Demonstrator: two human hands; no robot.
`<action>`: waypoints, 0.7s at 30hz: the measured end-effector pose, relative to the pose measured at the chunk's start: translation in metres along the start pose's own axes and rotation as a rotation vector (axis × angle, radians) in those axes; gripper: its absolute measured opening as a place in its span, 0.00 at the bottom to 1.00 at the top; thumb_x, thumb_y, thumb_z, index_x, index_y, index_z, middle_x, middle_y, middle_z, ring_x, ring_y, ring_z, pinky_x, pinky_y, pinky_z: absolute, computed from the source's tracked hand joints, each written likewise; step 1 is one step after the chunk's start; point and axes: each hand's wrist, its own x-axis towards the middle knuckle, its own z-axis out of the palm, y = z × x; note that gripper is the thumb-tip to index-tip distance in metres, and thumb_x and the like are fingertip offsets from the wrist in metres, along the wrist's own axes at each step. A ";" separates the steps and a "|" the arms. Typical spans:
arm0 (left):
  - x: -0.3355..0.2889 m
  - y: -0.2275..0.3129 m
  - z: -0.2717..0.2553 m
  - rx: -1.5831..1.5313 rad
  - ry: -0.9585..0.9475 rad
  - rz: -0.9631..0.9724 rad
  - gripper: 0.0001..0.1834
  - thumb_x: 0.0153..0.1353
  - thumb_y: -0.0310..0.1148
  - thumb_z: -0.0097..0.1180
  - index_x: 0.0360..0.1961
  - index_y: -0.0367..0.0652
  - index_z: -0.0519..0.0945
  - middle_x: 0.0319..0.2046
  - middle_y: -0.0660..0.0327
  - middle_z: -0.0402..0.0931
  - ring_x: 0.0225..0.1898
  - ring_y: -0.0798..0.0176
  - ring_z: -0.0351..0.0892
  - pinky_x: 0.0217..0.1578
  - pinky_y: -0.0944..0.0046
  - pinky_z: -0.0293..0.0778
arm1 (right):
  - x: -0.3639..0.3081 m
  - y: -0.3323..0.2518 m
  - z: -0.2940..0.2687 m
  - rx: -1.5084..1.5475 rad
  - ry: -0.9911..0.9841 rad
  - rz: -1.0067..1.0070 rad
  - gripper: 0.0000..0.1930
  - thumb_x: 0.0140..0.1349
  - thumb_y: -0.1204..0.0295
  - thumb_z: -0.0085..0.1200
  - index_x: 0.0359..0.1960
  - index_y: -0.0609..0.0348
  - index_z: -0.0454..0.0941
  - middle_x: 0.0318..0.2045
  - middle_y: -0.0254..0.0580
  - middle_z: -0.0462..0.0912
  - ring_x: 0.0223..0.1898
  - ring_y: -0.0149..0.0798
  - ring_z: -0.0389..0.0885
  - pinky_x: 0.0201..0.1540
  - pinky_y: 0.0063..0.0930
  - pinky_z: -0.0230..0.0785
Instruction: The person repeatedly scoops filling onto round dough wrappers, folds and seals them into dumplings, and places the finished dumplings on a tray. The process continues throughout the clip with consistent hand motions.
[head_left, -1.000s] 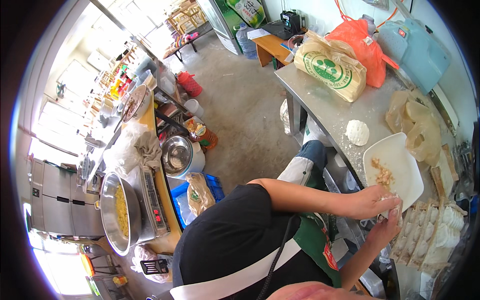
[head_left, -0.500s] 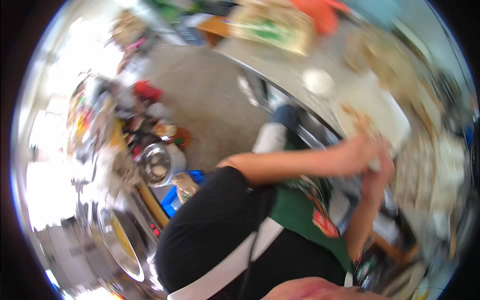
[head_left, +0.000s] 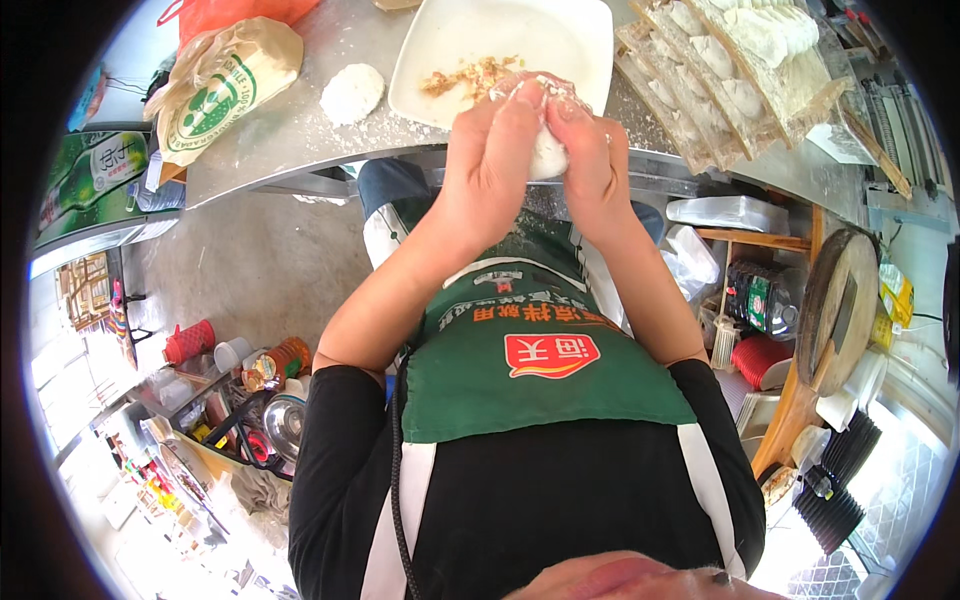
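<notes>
A lump of white dough (head_left: 549, 157) is cupped between my two hands, low over the near edge of a white square plate (head_left: 440, 35). My left hand (head_left: 488, 150) wraps it from the left, thumb on top. From the other side, my right hand (head_left: 597, 165) closes on the same dough, and the two thumbs nearly meet. Flour dusts the fingers. The fingers hide most of the dough, so its full shape does not show. Crumbly brown filling (head_left: 470, 77) lies on the plate just beyond my left hand. Left of the plate sits a floury dough ball (head_left: 353, 94).
Wooden boards (head_left: 700, 75) bearing rows of white dumplings lie right of the plate. A paper bag (head_left: 228, 90) and a red plastic bag (head_left: 235, 15) stand at the left of the metal table (head_left: 300, 150). A round wooden board (head_left: 838, 310) leans at the right.
The view has swung round and sharpened from a blur, bringing the table to the top of the picture. Both hands stay together around the white dough near the plate.
</notes>
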 end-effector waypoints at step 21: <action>0.004 -0.007 0.016 -0.093 0.086 0.084 0.20 0.69 0.37 0.34 0.35 0.34 0.77 0.28 0.61 0.76 0.30 0.73 0.71 0.34 0.72 0.68 | -0.007 0.002 -0.004 -0.056 0.007 -0.131 0.17 0.68 0.63 0.42 0.35 0.67 0.77 0.33 0.33 0.78 0.37 0.24 0.71 0.41 0.20 0.65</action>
